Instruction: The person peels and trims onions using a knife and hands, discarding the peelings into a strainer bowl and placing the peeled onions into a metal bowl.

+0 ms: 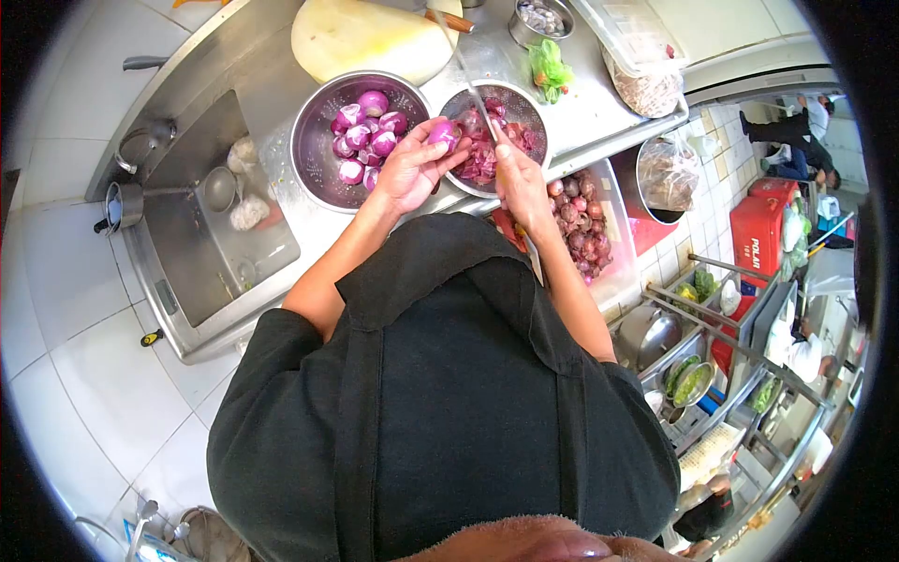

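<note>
My left hand [412,170] holds a peeled red onion [444,137] in its fingertips, between two metal colanders. Wrapped round a knife [471,80], my right hand [523,187] is just right of the onion, with the long blade pointing up and away from me. The left colander [307,112] contains several peeled purple onions [373,140]. Papery red skins [478,164] lie in the right colander [532,101], partly behind my right hand. Below and to the right, a pale plastic bin [620,201] is filled with unpeeled red onions [585,225].
A sink [201,262] is at the left. Behind the colanders lie a cutting board [361,42], a metal bowl [541,21], a green plastic bag [550,70] and a clear tub [646,80]. Metal racks [721,318], a red cooler [758,234] and other people stand at the right.
</note>
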{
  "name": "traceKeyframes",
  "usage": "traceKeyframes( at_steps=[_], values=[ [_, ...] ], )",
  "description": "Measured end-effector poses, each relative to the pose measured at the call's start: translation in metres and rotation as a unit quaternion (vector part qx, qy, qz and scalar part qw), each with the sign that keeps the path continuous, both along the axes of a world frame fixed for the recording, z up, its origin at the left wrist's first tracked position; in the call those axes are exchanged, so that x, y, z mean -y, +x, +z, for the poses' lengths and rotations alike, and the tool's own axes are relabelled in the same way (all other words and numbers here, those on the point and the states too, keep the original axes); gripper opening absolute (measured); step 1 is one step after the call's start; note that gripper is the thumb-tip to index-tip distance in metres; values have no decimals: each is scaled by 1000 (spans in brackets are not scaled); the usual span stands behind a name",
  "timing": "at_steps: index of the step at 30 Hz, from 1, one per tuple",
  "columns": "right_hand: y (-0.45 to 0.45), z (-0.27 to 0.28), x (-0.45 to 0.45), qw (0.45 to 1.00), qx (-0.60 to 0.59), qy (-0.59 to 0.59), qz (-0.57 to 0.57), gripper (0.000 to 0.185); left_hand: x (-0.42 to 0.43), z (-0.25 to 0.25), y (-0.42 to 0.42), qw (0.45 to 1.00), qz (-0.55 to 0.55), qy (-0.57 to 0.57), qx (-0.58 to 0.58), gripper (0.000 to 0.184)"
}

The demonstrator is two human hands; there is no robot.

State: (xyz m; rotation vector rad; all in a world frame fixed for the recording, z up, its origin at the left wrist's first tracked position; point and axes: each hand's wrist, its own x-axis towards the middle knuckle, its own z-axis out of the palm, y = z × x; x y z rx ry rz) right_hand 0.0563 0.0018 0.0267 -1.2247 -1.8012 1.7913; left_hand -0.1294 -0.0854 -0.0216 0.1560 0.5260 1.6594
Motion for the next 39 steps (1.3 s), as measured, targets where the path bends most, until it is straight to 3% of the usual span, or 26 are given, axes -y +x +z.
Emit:
traceKeyframes(
  at_steps=[3,4,7,11,14,17,26,28,30,32,36,39],
  values=[
    [-8,-18,8,978,-65,197,37,55,1,8,1,994,-31,-68,-80,41],
    [-5,-8,13,993,-43,101,53,57,1,8,4,994,-27,-62,-86,41],
    [-6,3,16,980,50,174,81,57,1,9,13,994,-14,-52,-100,42],
    [-6,2,17,981,64,171,72,56,3,-2,15,991,-1,-41,-129,46],
    [-8,2,11,987,11,152,46,52,5,4,18,990,-9,-35,-137,50],
    [0,1,2,1000,-17,-21,6,52,7,6,13,994,-40,-17,-104,52],
    [1,5,1,999,-15,-10,-26,55,8,-7,-3,987,-142,71,-7,54],
    [5,7,-3,999,6,-29,-12,50,7,-8,2,990,-105,25,-89,55],
    [10,14,-6,998,43,-49,9,58,3,-4,7,976,-64,-13,-206,55],
    [12,4,-5,999,28,26,32,61,-1,3,9,934,-18,-44,-355,54],
    [9,-15,5,973,-16,217,80,62,-2,14,13,887,27,-95,-451,53],
    [4,32,15,969,141,158,128,55,-3,14,15,877,53,-97,-468,54]
  ],
)
